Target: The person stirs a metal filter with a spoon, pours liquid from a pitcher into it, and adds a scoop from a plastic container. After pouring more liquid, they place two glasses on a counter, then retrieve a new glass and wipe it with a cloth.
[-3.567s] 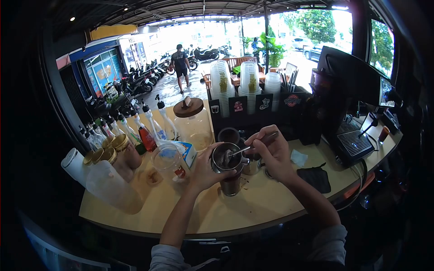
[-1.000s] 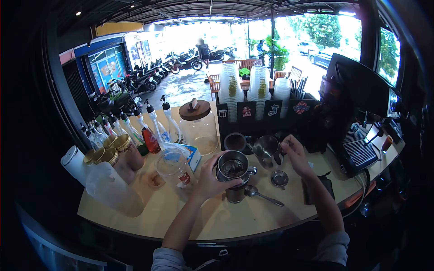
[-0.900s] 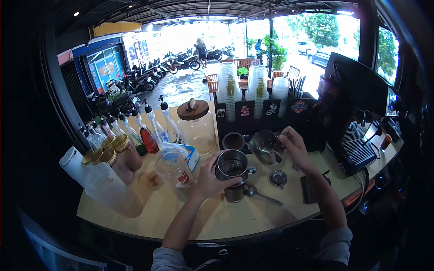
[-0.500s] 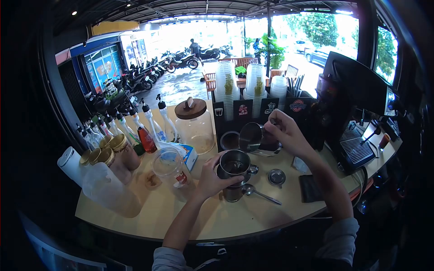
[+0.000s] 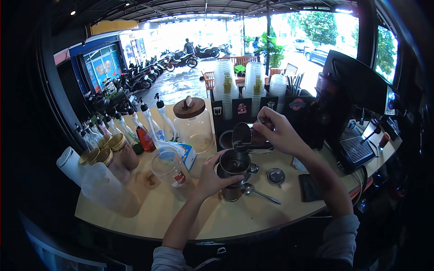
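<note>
My left hand (image 5: 213, 179) is wrapped round a steel mug (image 5: 235, 163) with dark liquid inside, its handle on the right. My right hand (image 5: 278, 131) grips a small metal pitcher (image 5: 242, 137) by its handle. The pitcher is tipped, its rim just above the mug's far edge. Below the mug stands a small metal cup (image 5: 232, 193), partly hidden by the mug and my fingers. A spoon (image 5: 261, 194) lies to the right of that cup. Left of my left hand is a clear plastic cup (image 5: 168, 169) with a red label.
A glass jar with a wooden lid (image 5: 194, 126) and several pump bottles (image 5: 149, 118) stand behind on the left. Stacked plastic cups (image 5: 224, 86) rise from a black holder at the back. A round metal strainer (image 5: 275, 176) lies on the right, before the espresso machine (image 5: 352, 144).
My right hand has brought the pitcher left and slightly lower, closer over the mug, and tilted it more. My left hand stays on the mug.
</note>
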Available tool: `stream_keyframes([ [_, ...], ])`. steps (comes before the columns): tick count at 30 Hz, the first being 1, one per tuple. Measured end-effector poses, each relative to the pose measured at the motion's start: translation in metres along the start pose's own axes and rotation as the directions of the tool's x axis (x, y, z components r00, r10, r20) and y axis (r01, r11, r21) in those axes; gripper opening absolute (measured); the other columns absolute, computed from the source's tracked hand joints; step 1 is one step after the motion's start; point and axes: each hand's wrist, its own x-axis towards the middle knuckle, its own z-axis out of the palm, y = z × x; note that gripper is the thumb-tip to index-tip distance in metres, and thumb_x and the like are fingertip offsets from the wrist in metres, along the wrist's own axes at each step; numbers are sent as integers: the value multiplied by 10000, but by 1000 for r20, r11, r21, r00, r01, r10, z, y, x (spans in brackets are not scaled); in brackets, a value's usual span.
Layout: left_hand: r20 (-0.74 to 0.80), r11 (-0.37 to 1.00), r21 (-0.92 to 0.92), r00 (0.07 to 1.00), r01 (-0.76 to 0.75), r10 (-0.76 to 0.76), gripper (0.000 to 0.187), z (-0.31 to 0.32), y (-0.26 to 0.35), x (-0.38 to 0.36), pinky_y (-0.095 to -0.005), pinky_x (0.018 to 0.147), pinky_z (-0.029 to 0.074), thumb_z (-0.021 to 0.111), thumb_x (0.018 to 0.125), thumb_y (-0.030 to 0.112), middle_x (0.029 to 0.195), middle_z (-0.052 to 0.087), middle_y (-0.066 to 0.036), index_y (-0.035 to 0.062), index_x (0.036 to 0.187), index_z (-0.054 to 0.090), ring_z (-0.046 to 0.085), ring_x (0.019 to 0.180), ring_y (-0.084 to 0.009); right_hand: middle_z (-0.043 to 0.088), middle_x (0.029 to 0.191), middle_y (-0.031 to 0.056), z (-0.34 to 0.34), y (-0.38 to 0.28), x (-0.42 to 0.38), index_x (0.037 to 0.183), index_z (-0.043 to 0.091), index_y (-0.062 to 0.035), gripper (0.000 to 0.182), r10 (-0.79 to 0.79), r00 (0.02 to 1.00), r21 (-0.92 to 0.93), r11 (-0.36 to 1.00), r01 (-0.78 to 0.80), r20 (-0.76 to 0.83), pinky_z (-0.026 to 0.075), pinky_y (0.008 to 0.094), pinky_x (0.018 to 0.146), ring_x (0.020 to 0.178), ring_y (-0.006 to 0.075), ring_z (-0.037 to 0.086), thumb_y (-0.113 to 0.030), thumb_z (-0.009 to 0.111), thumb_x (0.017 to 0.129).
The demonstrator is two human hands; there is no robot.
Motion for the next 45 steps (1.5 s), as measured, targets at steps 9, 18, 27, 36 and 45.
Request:
stream_keyframes([
  [9, 0, 1000, -10, 1000, -8, 8, 748, 1, 0, 1, -355, 950, 443, 870, 571, 312, 1074, 638, -126, 10, 1180, 558, 606, 1033, -225, 377, 620, 9, 1, -9, 4, 834, 421, -5, 191, -17, 1000, -22, 1000, 17, 20, 342, 249, 509, 579, 49, 349, -87, 588, 879],
  [18, 5, 1000, 2, 1000, 1, -1, 782, 1, -5, 0, -361, 955, 443, 875, 563, 329, 1070, 635, -139, 4, 1193, 544, 609, 1034, -232, 443, 587, 61, 2, -19, 6, 874, 436, 27, 196, -74, 997, -84, 994, 76, 29, 398, 275, 506, 548, 78, 438, -83, 598, 864],
  [27, 11, 1000, -12, 1000, 6, -6, 762, 1, -3, -2, -363, 949, 445, 875, 564, 320, 1064, 641, -128, 15, 1185, 555, 609, 1032, -231, 461, 590, 73, 4, -23, 6, 894, 441, 32, 198, -69, 997, -88, 994, 71, 23, 407, 280, 512, 548, 80, 448, -80, 602, 864],
  [36, -27, 999, 36, 999, -22, 23, 745, -2, -1, -1, -363, 941, 451, 872, 558, 309, 1056, 648, -123, 20, 1171, 562, 611, 1026, -229, 414, 607, 44, -2, -24, 4, 849, 429, 4, 214, -60, 998, -102, 993, 61, 10, 354, 270, 506, 574, 80, 436, -109, 611, 864],
  [45, -62, 999, 54, 998, -6, 9, 787, -4, -5, 0, -369, 937, 454, 881, 524, 326, 1071, 638, -128, 14, 1169, 556, 614, 1020, -242, 346, 612, 9, -8, -28, 1, 833, 419, -18, 207, -17, 1000, -109, 994, 17, 0, 303, 266, 513, 586, 77, 309, -110, 601, 869],
])
